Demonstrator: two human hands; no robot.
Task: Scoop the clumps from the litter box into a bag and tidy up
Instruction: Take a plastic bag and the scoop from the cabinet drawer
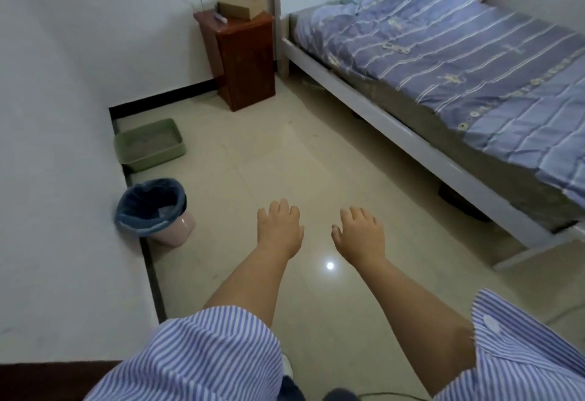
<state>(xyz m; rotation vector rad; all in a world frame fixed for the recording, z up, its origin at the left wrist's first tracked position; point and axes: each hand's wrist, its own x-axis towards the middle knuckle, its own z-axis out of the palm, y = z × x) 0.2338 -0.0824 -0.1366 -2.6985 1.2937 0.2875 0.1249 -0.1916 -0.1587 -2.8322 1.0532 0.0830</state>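
Note:
A green litter box [149,157] with grey litter sits on the tiled floor against the left wall. Nearer to me along the same wall stands a pink bin [177,229] lined with a blue bag [139,220]. My left hand [279,226] and my right hand [361,233] are stretched out in front of me above the floor, palms down, fingers apart, both holding nothing. They are well to the right of the bin and apart from the litter box. No scoop is visible.
A dark red wooden cabinet [243,61] with a cardboard box [242,5] on top stands in the far corner. A bed [449,71] with a striped blue cover runs along the right side. Pale floor tiles [285,153] lie between wall and bed.

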